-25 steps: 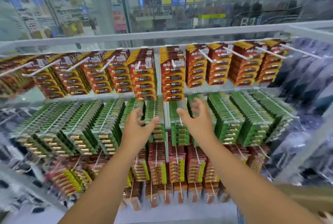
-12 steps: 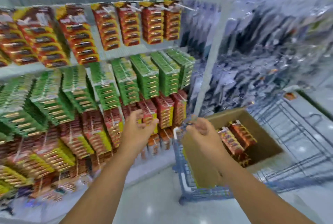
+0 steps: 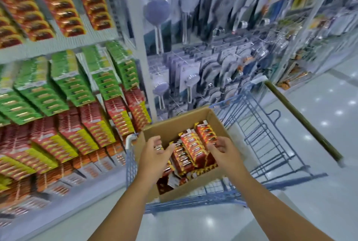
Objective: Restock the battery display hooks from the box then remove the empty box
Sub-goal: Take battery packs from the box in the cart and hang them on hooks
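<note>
An open cardboard box (image 3: 175, 120) sits in a blue wire cart (image 3: 259, 122). Inside it lie several red and yellow battery packs (image 3: 190, 148), some in a stack. My left hand (image 3: 155, 152) hovers over the box's left side, fingers loosely spread, holding nothing. My right hand (image 3: 222, 148) is at the right side of the stack with its fingers bent toward the packs; whether it touches them is unclear. The battery display (image 3: 69, 77) hangs to the left, with red, green and red-yellow packs crowding its hooks.
A white upright post (image 3: 143, 50) divides the battery display from a rack of shower heads and hardware (image 3: 203, 50). The cart's handle bar (image 3: 302, 122) juts out to the right. Glossy white floor (image 3: 319, 192) lies around the cart.
The view has swung right and down from the battery hooks to the cart. Both hands have left the display and come down over the open box.
</note>
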Motion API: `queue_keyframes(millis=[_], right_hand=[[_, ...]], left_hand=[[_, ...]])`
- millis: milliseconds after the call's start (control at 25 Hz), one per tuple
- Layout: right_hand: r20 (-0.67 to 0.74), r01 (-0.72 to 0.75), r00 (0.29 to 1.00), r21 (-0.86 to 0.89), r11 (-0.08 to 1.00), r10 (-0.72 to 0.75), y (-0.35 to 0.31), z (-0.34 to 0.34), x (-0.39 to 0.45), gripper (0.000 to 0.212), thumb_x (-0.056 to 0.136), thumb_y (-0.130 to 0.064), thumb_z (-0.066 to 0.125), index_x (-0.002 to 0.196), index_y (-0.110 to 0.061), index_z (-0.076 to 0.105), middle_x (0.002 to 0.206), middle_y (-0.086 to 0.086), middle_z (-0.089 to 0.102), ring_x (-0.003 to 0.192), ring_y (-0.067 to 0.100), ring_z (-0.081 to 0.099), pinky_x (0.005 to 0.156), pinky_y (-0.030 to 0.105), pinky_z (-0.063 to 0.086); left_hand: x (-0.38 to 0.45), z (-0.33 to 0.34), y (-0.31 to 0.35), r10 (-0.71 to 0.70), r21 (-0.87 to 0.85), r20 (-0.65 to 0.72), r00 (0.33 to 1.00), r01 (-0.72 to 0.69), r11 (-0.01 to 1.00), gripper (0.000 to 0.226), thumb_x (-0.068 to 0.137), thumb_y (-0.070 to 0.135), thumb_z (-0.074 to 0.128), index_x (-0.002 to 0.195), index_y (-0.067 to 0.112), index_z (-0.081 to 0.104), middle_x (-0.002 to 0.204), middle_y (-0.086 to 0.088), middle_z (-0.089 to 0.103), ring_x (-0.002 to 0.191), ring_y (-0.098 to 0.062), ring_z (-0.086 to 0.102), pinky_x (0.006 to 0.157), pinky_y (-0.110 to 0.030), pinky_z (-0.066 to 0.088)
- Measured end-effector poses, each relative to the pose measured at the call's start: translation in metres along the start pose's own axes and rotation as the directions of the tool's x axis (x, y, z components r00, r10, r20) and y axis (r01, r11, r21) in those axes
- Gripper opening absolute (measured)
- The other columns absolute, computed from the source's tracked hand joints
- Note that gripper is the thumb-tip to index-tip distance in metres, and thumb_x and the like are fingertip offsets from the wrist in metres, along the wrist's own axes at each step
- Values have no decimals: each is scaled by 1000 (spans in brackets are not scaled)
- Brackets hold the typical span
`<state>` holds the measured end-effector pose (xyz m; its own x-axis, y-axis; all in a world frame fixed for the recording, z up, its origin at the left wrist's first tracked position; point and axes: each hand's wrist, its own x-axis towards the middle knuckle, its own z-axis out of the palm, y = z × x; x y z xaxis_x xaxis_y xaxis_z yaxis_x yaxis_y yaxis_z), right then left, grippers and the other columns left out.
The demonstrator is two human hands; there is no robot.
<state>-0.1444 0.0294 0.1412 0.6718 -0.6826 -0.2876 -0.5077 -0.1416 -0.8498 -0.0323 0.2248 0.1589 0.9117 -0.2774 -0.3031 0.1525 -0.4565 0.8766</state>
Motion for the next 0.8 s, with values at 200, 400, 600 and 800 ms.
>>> queue_keyframes(millis=[200, 400, 600, 800], right_hand=[[39, -83, 996, -48, 995, 85, 30, -28, 51, 42, 96, -48, 69, 129, -25, 57, 119, -8, 63, 107, 10, 62, 93, 32, 54], [2, -104, 994, -198, 975, 107, 48, -9, 108, 21, 99, -44, 65, 107, -28, 53, 99, -9, 62, 91, 7, 59, 67, 19, 40], [-33, -144, 990, -300, 943, 140, 79, 41, 171, 45, 95, -53, 63, 126, -20, 59, 116, -1, 61, 105, 16, 62, 82, 25, 52], [-105, -199, 980, -412, 889, 171, 116, 83, 224, 45, 98, -50, 61, 133, -22, 56, 126, 0, 59, 119, 20, 59, 102, 37, 50]], left_hand=[[22, 77, -2, -91, 74, 38, 995, 88, 993, 62, 94, 47, 72, 146, 23, 49, 142, 5, 56, 91, 3, 56, 82, -30, 53], [76, 121, -22, -180, 98, 86, 980, 171, 980, 59, 96, 46, 71, 146, 22, 49, 141, 8, 55, 89, 6, 55, 66, -12, 39], [147, 160, -62, -305, 86, 37, 952, 302, 950, 61, 92, 48, 74, 142, 21, 52, 141, 2, 58, 120, -16, 59, 95, -31, 49], [209, 202, -104, -436, 168, 14, 900, 427, 888, 60, 93, 52, 72, 142, 22, 52, 141, 1, 58, 126, -24, 59, 91, -32, 46]])
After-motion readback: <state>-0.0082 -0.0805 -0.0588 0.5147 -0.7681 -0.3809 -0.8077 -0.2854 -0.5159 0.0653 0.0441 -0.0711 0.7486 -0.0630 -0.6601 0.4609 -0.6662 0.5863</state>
